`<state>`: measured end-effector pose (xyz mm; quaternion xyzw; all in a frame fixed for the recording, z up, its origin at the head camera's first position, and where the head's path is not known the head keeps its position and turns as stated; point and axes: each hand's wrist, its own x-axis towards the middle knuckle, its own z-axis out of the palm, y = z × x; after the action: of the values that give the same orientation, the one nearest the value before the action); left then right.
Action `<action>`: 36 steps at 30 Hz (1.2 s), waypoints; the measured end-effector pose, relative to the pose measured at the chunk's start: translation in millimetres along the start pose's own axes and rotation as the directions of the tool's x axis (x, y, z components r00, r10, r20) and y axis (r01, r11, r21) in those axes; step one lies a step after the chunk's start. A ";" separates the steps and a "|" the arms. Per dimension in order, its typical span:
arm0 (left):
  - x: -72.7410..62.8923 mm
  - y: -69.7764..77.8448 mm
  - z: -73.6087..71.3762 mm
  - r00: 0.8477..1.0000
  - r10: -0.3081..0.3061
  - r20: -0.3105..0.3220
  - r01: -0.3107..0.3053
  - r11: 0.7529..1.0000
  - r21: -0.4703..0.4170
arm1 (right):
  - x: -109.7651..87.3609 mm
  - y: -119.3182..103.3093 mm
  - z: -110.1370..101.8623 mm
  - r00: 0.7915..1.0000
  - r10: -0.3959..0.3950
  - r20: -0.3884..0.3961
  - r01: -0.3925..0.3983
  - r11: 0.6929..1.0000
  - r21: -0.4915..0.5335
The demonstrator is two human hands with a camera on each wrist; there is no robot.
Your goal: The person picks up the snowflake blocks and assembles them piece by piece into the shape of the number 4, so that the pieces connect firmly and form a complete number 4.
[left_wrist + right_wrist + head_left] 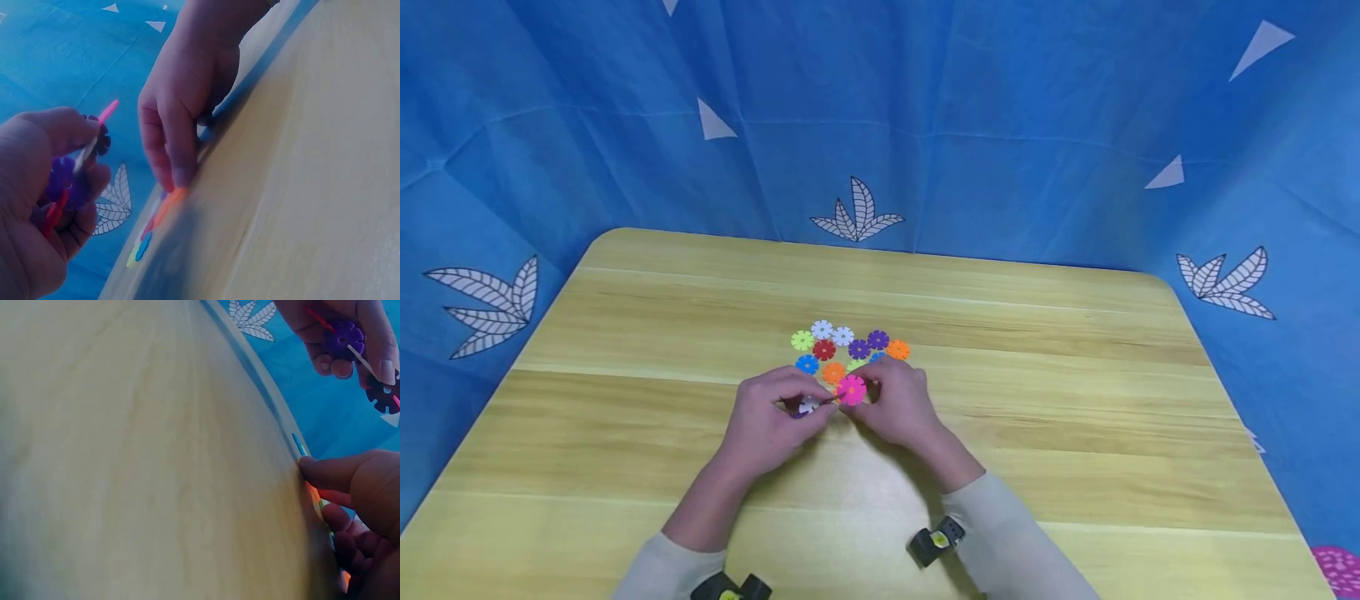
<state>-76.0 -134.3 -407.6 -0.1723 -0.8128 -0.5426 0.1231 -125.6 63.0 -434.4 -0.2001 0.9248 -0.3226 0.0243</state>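
Note:
My left hand (pixel 775 417) grips a short chain of slotted plastic snowflake discs just above the table. At its outer end, the pink disc (pixel 852 390) faces up in the head view. A dark red disc (pixel 381 394), a white disc (pixel 361 361), a purple disc (pixel 342 339) and a red disc (pixel 320 319) follow along the chain in the right wrist view. Low at the tabletop, my right hand (pixel 898 404) pinches an orange disc (pixel 172 203) with its fingertips. Its fingers partly cover the nearest loose discs.
Several loose discs lie flat beyond the hands, among them a red disc (pixel 823 350), a purple disc (pixel 878 339) and a blue disc (pixel 807 364). The wooden table (pixel 1037 375) has a blue patterned cloth (pixel 1000 125) behind it.

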 end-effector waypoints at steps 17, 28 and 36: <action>-0.7 1.3 -3.9 0.999 -0.044 -0.006 0.044 0.999 0.010 | -3.5 -2.8 -4.5 0.998 0.003 0.063 -0.012 0.991 0.137; -0.9 1.3 -2.2 0.999 -0.045 -0.008 0.045 0.999 0.004 | -10.7 -4.2 -14.9 0.999 -0.044 0.006 0.041 0.968 0.248; 0.8 4.2 1.1 0.998 -0.055 0.014 0.054 0.998 0.013 | -19.3 0.4 -29.3 0.997 0.035 -0.075 0.000 0.908 0.418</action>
<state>-74.9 -131.7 -404.3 -0.1531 -0.8215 -0.5394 0.1037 -113.0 88.0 -413.1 -0.1688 0.8364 -0.5205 0.0320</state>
